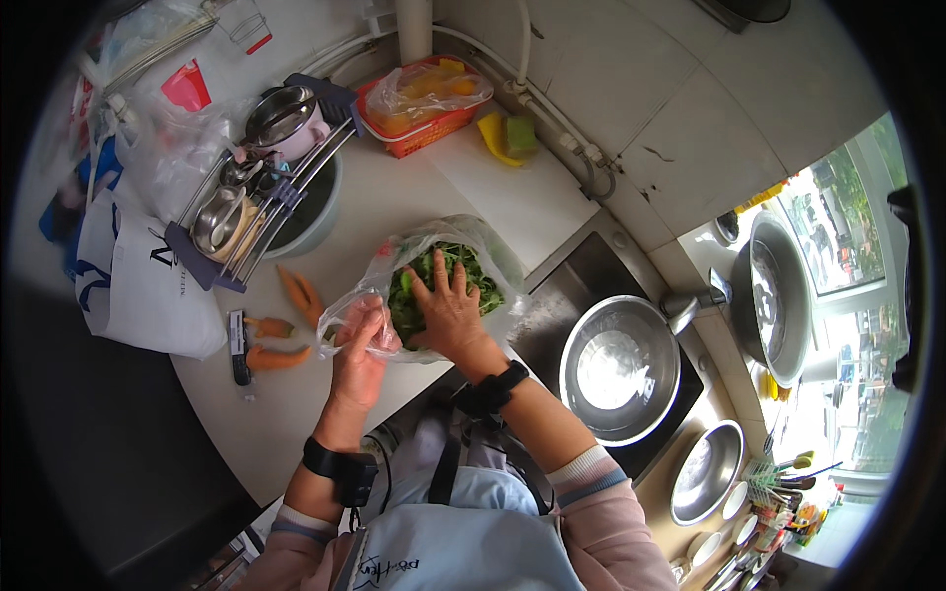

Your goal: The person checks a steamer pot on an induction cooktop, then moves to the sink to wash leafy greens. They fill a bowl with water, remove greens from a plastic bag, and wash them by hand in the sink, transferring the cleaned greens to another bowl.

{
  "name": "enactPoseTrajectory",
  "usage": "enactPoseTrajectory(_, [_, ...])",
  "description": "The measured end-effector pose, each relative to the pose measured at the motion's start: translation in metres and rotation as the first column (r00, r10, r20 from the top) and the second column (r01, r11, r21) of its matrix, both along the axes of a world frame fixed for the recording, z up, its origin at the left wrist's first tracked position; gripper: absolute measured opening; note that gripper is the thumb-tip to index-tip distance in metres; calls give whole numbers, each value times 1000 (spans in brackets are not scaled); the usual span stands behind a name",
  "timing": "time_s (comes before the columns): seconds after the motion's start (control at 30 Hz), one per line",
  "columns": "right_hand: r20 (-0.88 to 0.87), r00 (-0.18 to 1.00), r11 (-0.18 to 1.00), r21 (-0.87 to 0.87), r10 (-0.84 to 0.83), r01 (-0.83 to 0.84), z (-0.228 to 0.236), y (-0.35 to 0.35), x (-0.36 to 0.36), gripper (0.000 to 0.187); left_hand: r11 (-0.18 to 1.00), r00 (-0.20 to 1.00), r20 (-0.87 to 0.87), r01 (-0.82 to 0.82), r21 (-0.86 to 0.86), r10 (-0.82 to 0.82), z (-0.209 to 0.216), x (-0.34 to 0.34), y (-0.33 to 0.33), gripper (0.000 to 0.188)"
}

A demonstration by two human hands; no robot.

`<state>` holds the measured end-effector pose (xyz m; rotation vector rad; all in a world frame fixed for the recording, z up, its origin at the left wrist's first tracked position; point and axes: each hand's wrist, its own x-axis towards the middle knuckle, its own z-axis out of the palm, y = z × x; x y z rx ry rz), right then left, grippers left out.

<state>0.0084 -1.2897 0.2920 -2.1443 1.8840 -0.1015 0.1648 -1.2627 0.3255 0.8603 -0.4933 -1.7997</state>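
- Looks early: have leafy greens [491,296] bunched in clear plastic bag [471,229], with mouth spread, on pale counter [261,433] just left of sink [564,293].
- See no greens outside bag; would call any emptying not yet done.
- Find metal bowl [619,372] at sink, with no greens showing in it.
- See orange carrots [277,359] lying left of bag, clear of both hands; can't judge any prep on them.
- With right hand [451,312]: fanned wide, fingers laid on greens inside bag; can't tell whether pinching any leaves.
- With left hand [359,362]: curled partway on loose plastic at bag's near-left edge, apparently gripping it; can't make out every fingertip through film.
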Motion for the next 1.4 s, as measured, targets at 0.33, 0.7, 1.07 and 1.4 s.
enactPoseTrajectory(0.33, [529, 849, 994, -91, 1, 55, 41, -22, -39, 49, 996, 996, 50, -77, -37, 79, 5, -1, 1, 22])
enactPoseTrajectory(0.7, [534, 792, 953, 105, -296, 285, 17, -18, -65, 54, 995, 983, 159, -88, -39, 93, -5, -3, -2, 27])
enactPoseTrajectory(1.07, [694, 564, 885, 256, -449, 390, 10, -27, -70, 34, 231, 742, 609, 564, -793, 279, 68, -26, 21, 63])
enactPoseTrajectory(1.4, [844, -196, 790, 537, -500, 295, 36, -25, -66, 25, 729, 129, 910, 559, -394, 393, -2, -52, -36, 85])
